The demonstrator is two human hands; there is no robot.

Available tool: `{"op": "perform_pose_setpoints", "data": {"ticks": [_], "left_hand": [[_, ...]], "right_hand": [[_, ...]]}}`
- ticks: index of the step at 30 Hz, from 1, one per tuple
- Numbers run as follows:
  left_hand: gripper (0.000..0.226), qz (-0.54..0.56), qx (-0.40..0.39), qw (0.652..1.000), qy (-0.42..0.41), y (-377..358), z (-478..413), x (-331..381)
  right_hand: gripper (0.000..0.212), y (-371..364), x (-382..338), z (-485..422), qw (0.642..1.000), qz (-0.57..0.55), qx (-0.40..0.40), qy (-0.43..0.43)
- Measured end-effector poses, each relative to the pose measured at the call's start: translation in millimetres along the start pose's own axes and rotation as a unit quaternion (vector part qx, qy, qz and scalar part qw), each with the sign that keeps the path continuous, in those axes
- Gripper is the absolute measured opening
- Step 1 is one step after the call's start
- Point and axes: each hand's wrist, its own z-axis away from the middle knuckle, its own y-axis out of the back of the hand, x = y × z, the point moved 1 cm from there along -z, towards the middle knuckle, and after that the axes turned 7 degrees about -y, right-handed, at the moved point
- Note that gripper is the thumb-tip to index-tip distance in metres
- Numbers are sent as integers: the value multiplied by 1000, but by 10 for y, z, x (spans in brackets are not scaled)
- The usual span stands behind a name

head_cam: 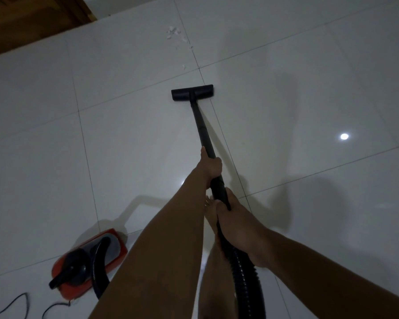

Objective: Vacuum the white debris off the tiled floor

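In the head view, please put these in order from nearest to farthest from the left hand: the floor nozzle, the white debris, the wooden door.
1. Floor nozzle, ahead of the left hand, at the wand's end.
2. White debris, beyond the nozzle, slightly left.
3. Wooden door, far top-left corner.

Your arms are bare from the bottom edge of the view up to the wrists, with no sleeve showing on either forearm. Your left hand [211, 168] and right hand [237, 224] wear no gloves. Neither wrist carries a watch or band. Below them your bare foot [211, 209] shows its toes, with no sock or shoe, and the leg above it is uncovered.
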Motion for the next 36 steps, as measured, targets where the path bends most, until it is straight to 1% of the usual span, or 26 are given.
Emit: {"op": "perform_pose_setpoints", "data": {"ticks": [4,7,10,16,19,23,29,36], "left_hand": [[73,-13,1,1000,0,99,-239,147],[74,-19,-3,1000,0,173,-401,270],[75,-8,-4,1000,-3,261,-570,425],[74,1,-2,1000,-10,464,-880,753],[74,-5,2,1000,-9,543,-1021,888],[74,-5,6,1000,-13,626,-1220,1049],[74,-8,12,1000,-16,750,-1503,1273],[74,-2,6,1000,-10,785,-1456,1451]], "right_hand": [[51,-10,-224,-170,1000,-16,-7,2],[47,-5,-364,-349,1000,-16,-2,11],[42,-13,-541,-524,999,-46,-4,9],[43,16,-998,-698,999,-46,-7,3],[43,31,-1200,-766,1000,-31,-4,4],[47,81,-1454,-868,1000,-2,2,7],[49,133,-1781,-1033,1000,11,8,8],[53,201,-2008,-882,998,58,24,10]]}}
